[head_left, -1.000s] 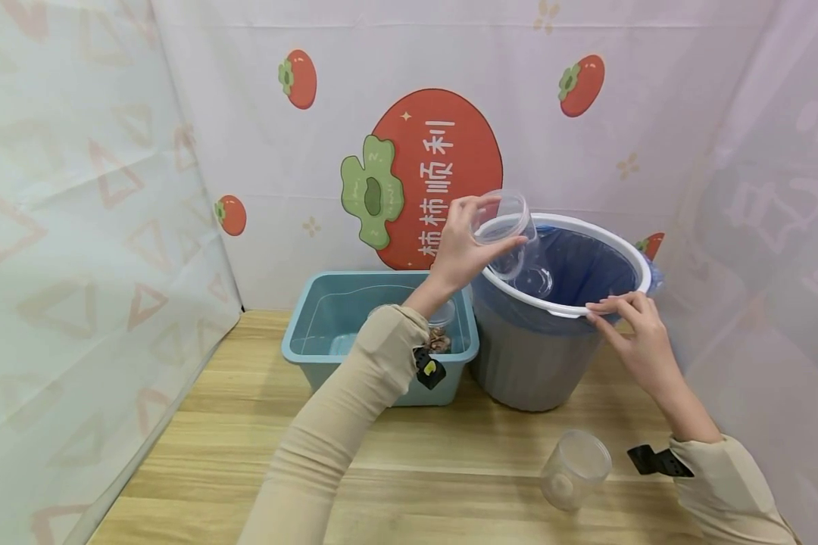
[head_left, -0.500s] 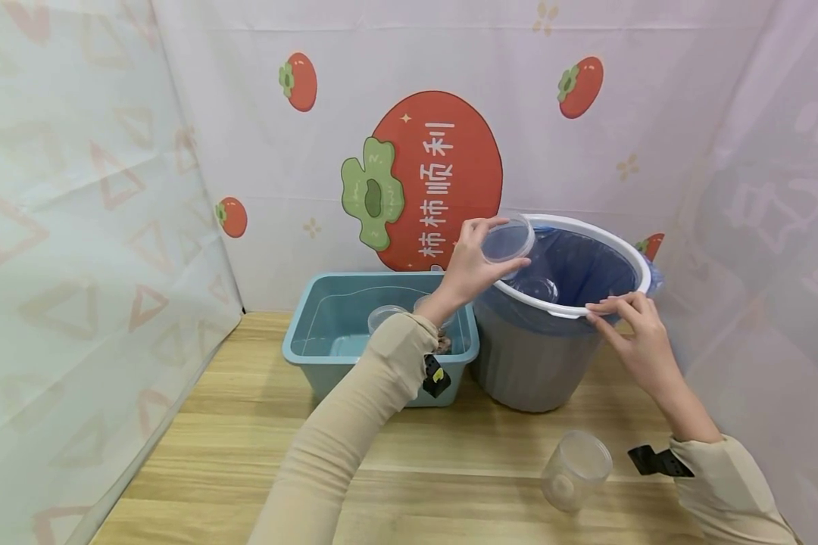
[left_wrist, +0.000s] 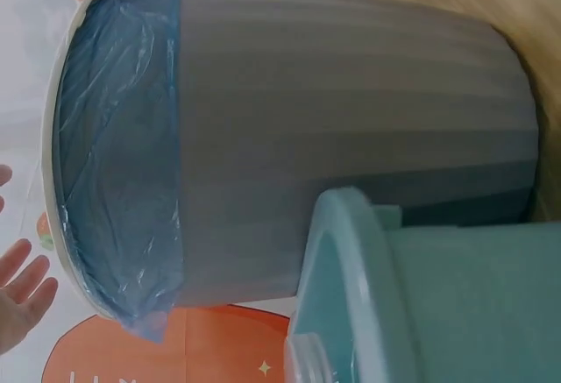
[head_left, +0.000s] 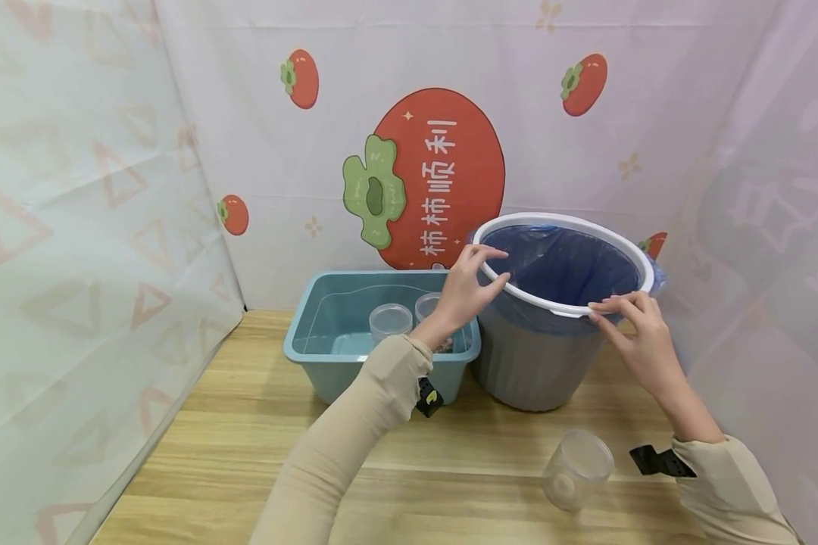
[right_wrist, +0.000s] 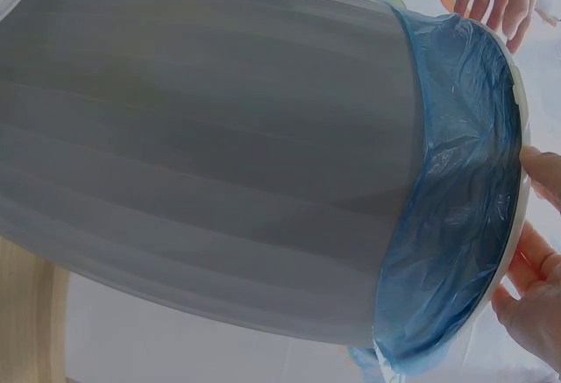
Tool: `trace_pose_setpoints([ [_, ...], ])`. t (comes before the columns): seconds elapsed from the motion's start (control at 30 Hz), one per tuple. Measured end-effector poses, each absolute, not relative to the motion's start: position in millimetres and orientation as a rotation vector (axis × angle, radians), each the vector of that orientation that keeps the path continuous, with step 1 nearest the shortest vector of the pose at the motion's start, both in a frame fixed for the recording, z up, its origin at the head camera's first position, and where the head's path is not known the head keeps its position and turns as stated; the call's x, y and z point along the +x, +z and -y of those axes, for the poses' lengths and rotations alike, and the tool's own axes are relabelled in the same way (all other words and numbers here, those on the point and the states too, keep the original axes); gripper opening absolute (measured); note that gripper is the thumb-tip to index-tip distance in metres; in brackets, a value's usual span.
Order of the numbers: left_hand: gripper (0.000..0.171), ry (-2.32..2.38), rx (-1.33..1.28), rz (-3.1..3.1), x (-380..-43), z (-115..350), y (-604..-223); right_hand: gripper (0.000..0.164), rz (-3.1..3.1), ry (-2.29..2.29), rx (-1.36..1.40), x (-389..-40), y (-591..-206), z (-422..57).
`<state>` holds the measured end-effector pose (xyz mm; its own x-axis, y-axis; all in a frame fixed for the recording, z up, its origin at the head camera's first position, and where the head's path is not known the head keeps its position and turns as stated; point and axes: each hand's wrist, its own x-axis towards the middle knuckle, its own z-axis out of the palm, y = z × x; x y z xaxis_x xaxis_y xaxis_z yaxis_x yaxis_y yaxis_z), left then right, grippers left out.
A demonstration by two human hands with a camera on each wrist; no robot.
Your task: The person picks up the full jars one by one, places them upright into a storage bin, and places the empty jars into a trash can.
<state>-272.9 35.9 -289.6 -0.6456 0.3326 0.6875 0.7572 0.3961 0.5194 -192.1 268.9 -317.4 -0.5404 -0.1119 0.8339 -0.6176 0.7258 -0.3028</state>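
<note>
My left hand point(head_left: 465, 291) hangs over the left rim of a grey trash can point(head_left: 541, 363), thumb and fingers spread apart with nothing between them. The left wrist view shows its fingers point(left_wrist: 28, 282) beside the rim. My right hand point(head_left: 637, 337) pinches the can's white rim point(head_left: 564, 310) at the front right; its fingertips point(right_wrist: 526, 260) show there in the right wrist view. A blue plastic bag point(left_wrist: 123, 155) lines the can and folds over its outside. The can's bottom is hidden.
Left of the can stands a light-blue plastic basin point(head_left: 334, 356) with clear lidded containers point(head_left: 391, 319) inside. A clear plastic jar point(head_left: 578, 469) with something pale at its bottom stands on the wooden table point(head_left: 450, 484), in front of the can. Printed cloth point(head_left: 245, 113) hangs behind.
The clear plastic cup my left hand held over the can has left its fingers and is out of sight. That hand dropped lower, toward the rim. My right hand stayed on the rim.
</note>
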Motion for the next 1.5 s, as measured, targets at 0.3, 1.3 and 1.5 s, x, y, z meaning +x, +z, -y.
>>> trace_pose_setpoints([
  [0.3,0.020,-1.253,-0.996,2.009,-251,-32,-315,0.029,2.056,0.738,0.559,-193,-317,-270],
  [1.3,0.019,-1.352,-1.226,1.976,-198,-58,-382,0.027,2.051,0.734,0.543,-195,-318,-270],
  [1.5,0.018,-1.382,-1.255,2.034,-188,-67,-397,0.027,2.058,0.732,0.543,-195,-319,-270],
])
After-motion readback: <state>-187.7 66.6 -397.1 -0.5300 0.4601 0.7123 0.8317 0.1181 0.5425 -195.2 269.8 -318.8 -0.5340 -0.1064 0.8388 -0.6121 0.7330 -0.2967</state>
